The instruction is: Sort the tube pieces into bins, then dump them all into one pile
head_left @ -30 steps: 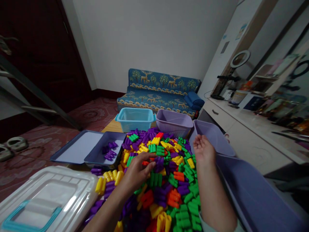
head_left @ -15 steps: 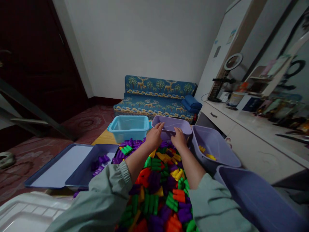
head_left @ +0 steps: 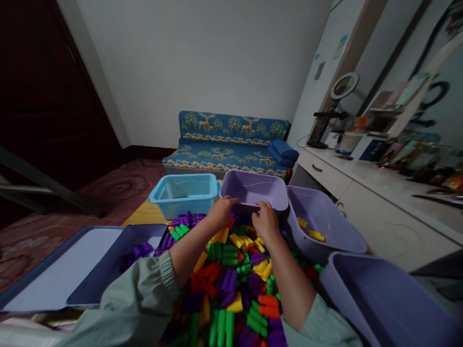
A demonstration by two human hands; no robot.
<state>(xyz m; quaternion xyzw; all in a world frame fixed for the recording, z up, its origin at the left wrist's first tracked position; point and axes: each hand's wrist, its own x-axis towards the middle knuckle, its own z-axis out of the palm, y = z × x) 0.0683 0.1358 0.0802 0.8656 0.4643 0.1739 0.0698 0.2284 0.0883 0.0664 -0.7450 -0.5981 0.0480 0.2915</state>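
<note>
Beyond a heap of toy building pieces stands a lavender plastic bin (head_left: 249,185), its inside turned toward me. My left hand (head_left: 221,213) is closed on the bin's front rim near its left corner. Further along the same rim, the fingers of my right hand (head_left: 265,220) hook over the edge. Below both hands spreads the heap of finger-shaped plastic pieces (head_left: 227,284) in purple, green, red, orange and yellow. My thumbs are largely hidden behind the hands and the bin wall.
A light blue bin (head_left: 188,207) stands to the left. On the right are a lavender bin (head_left: 325,217) with a few yellow pieces and another bin (head_left: 383,299). Dark blue trays (head_left: 87,303), one with purple pieces, lie left. A patterned sofa (head_left: 224,144) is behind.
The lavender bin has come nearer and shows more of its inside. My hands have moved slightly down and toward me along with its front rim. The view has shifted slightly.
</note>
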